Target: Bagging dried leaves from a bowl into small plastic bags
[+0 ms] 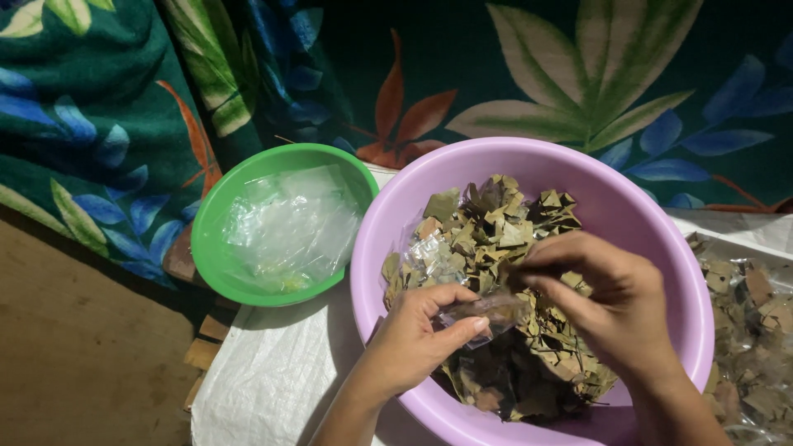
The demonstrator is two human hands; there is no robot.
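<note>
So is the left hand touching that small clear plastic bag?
Touching. The head view shows the left hand pinching the small clear plastic bag between thumb and fingers, above the purple plastic basin.

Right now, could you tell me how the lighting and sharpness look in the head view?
In the head view, light falls mainly on the lilac basin and green bowl; the patterned cloth behind dims toward the top; the left hand and right hand look slightly soft; the clear pouch shows faint glare.
</note>
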